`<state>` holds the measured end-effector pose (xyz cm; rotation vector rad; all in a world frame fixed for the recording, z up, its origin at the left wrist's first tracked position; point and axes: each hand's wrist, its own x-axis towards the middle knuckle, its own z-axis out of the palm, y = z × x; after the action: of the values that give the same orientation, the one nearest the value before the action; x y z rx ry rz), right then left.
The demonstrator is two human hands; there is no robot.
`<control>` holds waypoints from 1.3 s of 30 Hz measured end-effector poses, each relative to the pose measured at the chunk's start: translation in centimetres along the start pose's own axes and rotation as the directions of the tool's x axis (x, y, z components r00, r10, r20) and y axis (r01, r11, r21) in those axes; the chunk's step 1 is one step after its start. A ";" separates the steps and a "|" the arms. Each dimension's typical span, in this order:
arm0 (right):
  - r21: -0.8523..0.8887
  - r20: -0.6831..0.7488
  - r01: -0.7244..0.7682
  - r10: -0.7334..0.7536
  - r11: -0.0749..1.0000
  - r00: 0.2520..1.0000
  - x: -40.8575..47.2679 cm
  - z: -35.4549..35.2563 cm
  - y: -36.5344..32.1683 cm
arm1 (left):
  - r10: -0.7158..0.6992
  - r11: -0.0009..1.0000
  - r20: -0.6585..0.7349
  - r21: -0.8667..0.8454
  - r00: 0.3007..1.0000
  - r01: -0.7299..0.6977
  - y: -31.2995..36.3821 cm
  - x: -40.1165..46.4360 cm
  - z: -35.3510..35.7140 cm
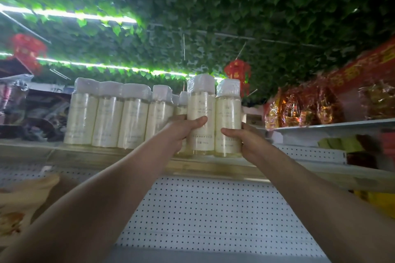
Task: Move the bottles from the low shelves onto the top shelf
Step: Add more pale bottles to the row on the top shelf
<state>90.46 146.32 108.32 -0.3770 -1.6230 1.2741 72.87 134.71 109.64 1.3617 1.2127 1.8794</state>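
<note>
Left hand: I see my left hand [181,129] at the centre of the frame, fingers and thumb curled round the taller held bottle [201,113], thumb lying across its front.
Right hand: my right hand [243,141], just right of centre, grips the second held bottle [227,117] from its right side, thumb on the front low down.
Held bottles: both stand upright, side by side and touching, cream-coloured with white caps under clear wrap; their bases sit at the front edge of the top shelf [106,153], though I cannot tell whether they rest on it or hang just above.
Row of bottles: four like bottles [119,115] stand upright in a line on the same shelf, left of centre, touching one another; a fifth [182,102] peeks out behind my left hand.
Back panel: a white perforated panel [203,209] fills the lower middle of the frame beneath the shelf.
Right side: red and gold wrapped packages [310,104] sit on a grey shelf [333,127] at the right of the frame.
Overhead: green leaf garlands [235,17] cover the ceiling, with light strips [70,14] at upper left and red lanterns [237,72] hanging.
</note>
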 end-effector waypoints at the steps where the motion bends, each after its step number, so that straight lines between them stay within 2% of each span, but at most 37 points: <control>1: -0.006 0.005 -0.002 0.002 1.000 1.000 0.4 -0.3 0.1 | 0.016 1.000 -0.015 0.012 1.000 -0.015 -0.2 0.4 0.2; 8: 0.031 0.011 0.005 -0.005 1.000 1.000 2.1 -1.5 1.3 | 0.072 0.994 -0.045 0.092 0.996 -0.067 -1.5 2.6 1.2; 15: 0.026 0.023 -0.029 0.028 0.999 0.999 3.9 0.2 2.7 | 0.102 0.979 -0.150 0.190 0.983 -0.072 -3.3 4.6 -0.4; 22: -0.010 0.082 -0.105 0.106 0.994 0.991 5.4 1.0 4.0 | 0.103 0.972 -0.154 0.225 0.983 -0.067 -3.7 5.2 -1.4; 27: -0.034 0.073 -0.126 0.128 0.991 0.989 6.1 1.0 4.4 | 0.099 0.969 -0.133 0.237 0.986 -0.065 -4.0 5.5 -1.7; 32: -0.200 0.032 -0.103 0.112 0.974 0.993 6.1 2.3 4.2 | 0.087 0.970 -0.110 0.236 0.990 -0.059 -3.5 4.8 -1.7; 39: -0.481 -0.078 -0.080 0.048 0.873 0.996 4.7 3.9 3.2 | 0.089 0.954 -0.145 0.297 0.985 -0.043 -3.2 4.6 -1.3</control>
<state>84.08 148.84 108.14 -0.7779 -1.8797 0.8750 69.70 139.42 108.78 1.4412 1.5957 1.9408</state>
